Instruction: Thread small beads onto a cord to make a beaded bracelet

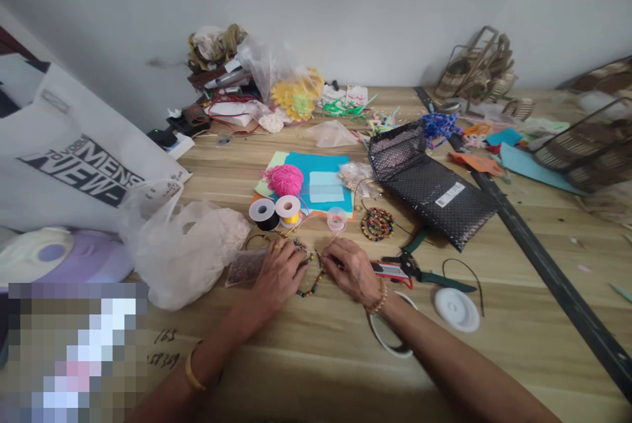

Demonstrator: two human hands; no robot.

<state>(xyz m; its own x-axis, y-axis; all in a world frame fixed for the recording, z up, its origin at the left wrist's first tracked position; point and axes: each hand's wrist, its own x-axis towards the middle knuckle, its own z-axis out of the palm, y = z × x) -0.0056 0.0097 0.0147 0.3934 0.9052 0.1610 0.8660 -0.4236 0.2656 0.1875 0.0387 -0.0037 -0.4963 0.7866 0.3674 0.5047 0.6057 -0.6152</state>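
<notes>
My left hand [281, 272] rests on the wooden table [316, 350], its fingers curled over one end of a strand of coloured beads [312, 289]. My right hand [351, 270] lies just to the right, fingers pinched on the strand's other end near a thin cord. A small bag of dark beads [245, 267] lies under the left fingers. A coiled multicoloured bead bracelet [377, 223] sits beyond the right hand. Black [263, 212] and yellow [289, 209] thread spools stand ahead of my left hand.
Green-handled pliers [429, 272] and a red tool [392, 272] lie right of my right hand, with a white lid [457, 309]. A pink yarn ball [285, 179] sits on blue paper. A black mailer [434, 189], a plastic bag [182, 245] and craft clutter surround them.
</notes>
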